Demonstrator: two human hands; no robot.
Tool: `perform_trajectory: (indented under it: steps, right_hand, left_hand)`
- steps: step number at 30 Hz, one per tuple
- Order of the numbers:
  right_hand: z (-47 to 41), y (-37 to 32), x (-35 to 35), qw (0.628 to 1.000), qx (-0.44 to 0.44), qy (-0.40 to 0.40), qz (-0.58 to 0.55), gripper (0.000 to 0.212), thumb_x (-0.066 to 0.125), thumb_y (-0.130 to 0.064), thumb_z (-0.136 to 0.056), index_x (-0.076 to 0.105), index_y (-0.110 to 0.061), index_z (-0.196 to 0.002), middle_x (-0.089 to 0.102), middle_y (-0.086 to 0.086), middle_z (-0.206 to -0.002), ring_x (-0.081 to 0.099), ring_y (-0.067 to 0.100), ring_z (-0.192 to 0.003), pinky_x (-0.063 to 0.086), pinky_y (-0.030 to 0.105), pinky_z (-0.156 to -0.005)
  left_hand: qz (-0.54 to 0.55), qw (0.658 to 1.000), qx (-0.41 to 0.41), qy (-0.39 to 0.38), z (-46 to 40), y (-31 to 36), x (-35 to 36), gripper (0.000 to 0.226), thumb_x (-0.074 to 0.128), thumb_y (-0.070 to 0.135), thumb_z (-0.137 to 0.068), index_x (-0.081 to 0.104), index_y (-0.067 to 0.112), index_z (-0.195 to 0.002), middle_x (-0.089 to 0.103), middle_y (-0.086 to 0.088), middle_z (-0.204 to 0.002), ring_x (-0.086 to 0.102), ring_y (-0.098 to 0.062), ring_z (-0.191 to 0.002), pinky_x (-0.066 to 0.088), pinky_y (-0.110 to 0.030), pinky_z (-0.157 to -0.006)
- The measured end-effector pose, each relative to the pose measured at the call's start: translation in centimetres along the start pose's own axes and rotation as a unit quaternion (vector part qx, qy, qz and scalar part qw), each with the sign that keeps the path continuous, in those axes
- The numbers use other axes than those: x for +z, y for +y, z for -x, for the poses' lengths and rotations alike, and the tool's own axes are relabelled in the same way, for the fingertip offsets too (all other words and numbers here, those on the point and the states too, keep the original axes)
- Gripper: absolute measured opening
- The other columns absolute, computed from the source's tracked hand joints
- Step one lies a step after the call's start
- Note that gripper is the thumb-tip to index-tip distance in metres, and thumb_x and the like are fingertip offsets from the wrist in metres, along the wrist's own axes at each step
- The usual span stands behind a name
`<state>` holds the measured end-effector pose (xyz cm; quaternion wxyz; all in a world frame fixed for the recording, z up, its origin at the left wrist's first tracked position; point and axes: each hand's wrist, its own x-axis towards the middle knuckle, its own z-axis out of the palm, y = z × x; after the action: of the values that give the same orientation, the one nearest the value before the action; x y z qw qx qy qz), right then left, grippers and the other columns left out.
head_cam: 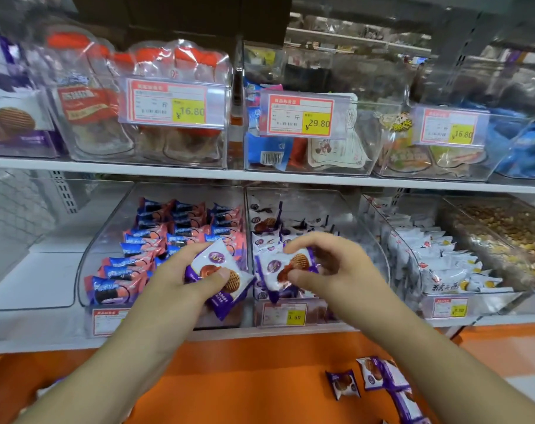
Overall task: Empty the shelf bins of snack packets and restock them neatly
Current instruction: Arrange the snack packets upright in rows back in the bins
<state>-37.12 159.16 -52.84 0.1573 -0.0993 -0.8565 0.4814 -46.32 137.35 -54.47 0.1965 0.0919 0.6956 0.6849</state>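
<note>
Purple-and-white waffle biscuit packets, individually wrapped: one pinched in the left hand (180, 272), packet (218, 272) held between thumb and curled fingers; one pinched likewise in the right hand (327, 264), packet (286, 267). Both are held over the front of the middle clear bin (364, 228) on the lower shelf, where more of the same packets lie loosely heaped.

Step, as judged: handling stock at this bin, either lifting packets out or setting them back; which of the two cannot be told. Next move would call for turning each packet face-forward and laying it in a row, as in the neighbouring bin.

Adjacent items: bin of pink-and-blue sandwich biscuit packets (156, 240), stacked in tidy rows, just left; bin of white packets (428, 258) just right; loose mixed snacks (505, 228) far right. Yellow price label (295, 315) on the bin front. Several purple packets (373, 374) lie on the orange counter (245, 377) below.

Obstruction: upper shelf edge (260, 175) overhangs the bin, narrowing reach to its rear.
</note>
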Motion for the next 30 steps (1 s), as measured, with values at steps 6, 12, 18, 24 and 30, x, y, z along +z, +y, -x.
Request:
perform_trajectory:
  steps: [6, 12, 18, 24, 30]
  right_hand:
    - [-7.3, 4.5, 0.4, 0.994, 0.024, 0.108, 0.009, 0.032, 0.081, -0.014, -0.089, 0.069, -0.039, -0.104, 0.074, -0.005, -0.093, 0.063, 0.032, -0.071, 0.055, 0.039, -0.06]
    - [-14.5, 7.2, 3.4, 0.99, -0.022, 0.078, 0.116, 0.022, 0.081, -0.006, -0.088, 0.075, -0.025, -0.097, 0.071, -0.01, -0.107, 0.063, 0.0, -0.088, 0.049, 0.019, -0.078]
    - [-17.2, 9.4, 5.4, 0.972, -0.023, 0.1, 0.211, 0.024, 0.071, -0.008, -0.092, 0.079, -0.025, -0.108, 0.075, -0.008, -0.112, 0.07, 0.001, -0.089, 0.056, 0.017, -0.079]
    - [-16.5, 9.3, 5.2, 0.95, -0.032, 0.094, 0.294, 0.039, 0.073, -0.025, -0.095, 0.066, -0.028, -0.134, 0.058, 0.009, -0.122, 0.064, 0.025, -0.087, 0.052, 0.027, -0.083]
    - [-11.3, 4.4, 3.9, 0.984, 0.006, 0.108, 0.142, 0.029, 0.066, -0.012, -0.097, 0.064, -0.022, -0.124, 0.065, 0.004, -0.112, 0.066, 0.018, -0.087, 0.047, 0.016, -0.064]
  left_hand:
    - [0.063, 0.998, -0.02, 0.021, -1.5, -0.4, -0.3, 0.04, 0.068, 0.006, -0.096, 0.068, 0.032, -0.127, 0.08, -0.003, -0.101, 0.079, -0.024, -0.092, 0.059, -0.046, -0.093]
    - [0.026, 0.999, 0.008, 0.026, -2.2, -1.1, -1.4, 0.038, 0.076, 0.009, -0.088, 0.071, 0.032, -0.119, 0.081, 0.003, -0.1, 0.079, -0.017, -0.09, 0.063, -0.026, -0.063]
    - [-0.011, 0.999, 0.015, 0.035, -2.5, -1.1, -1.9, 0.033, 0.082, 0.017, -0.084, 0.072, 0.037, -0.108, 0.08, 0.009, -0.093, 0.078, -0.011, -0.085, 0.059, -0.04, -0.086]
    - [-0.031, 0.999, 0.008, 0.036, -2.0, -0.8, -1.4, 0.037, 0.084, 0.02, -0.082, 0.069, 0.036, -0.111, 0.08, 0.01, -0.096, 0.078, -0.013, -0.091, 0.056, -0.046, -0.096]
    - [-0.003, 0.999, 0.017, 0.031, -1.1, -0.2, -0.8, 0.031, 0.08, 0.015, -0.087, 0.07, 0.027, -0.114, 0.081, 0.005, -0.096, 0.078, -0.016, -0.09, 0.058, -0.043, -0.092]
